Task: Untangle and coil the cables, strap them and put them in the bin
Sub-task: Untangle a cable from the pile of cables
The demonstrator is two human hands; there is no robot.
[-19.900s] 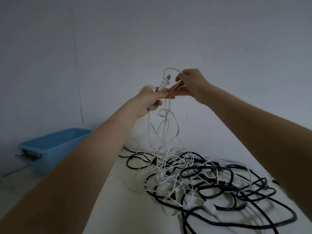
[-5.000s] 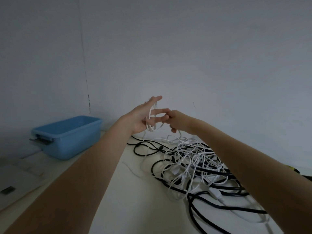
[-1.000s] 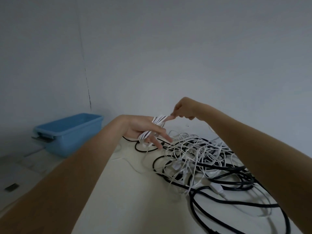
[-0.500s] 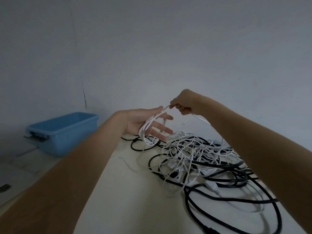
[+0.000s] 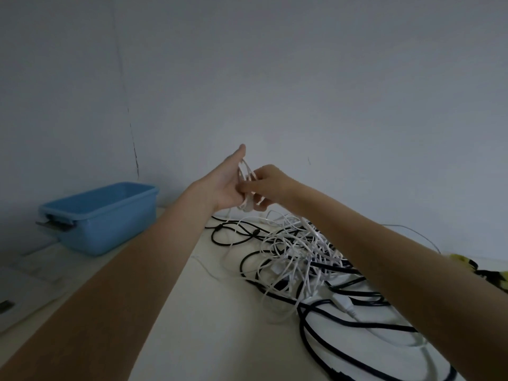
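The right hand point(image 5: 270, 185) covers the left hand's point(image 5: 225, 188) fingers and part of the thin white cable coil point(image 5: 245, 176) there; at five o'clock the thick black cables point(image 5: 357, 325) run off the frame edge, partly behind the right forearm

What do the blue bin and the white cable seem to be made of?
Blue bin: likely moulded plastic, smooth and matte, with a rolled rim and clip handle. White cable: apparently a thin plastic-sheathed wire, smooth, bending into loose loops; what lies inside cannot be seen.
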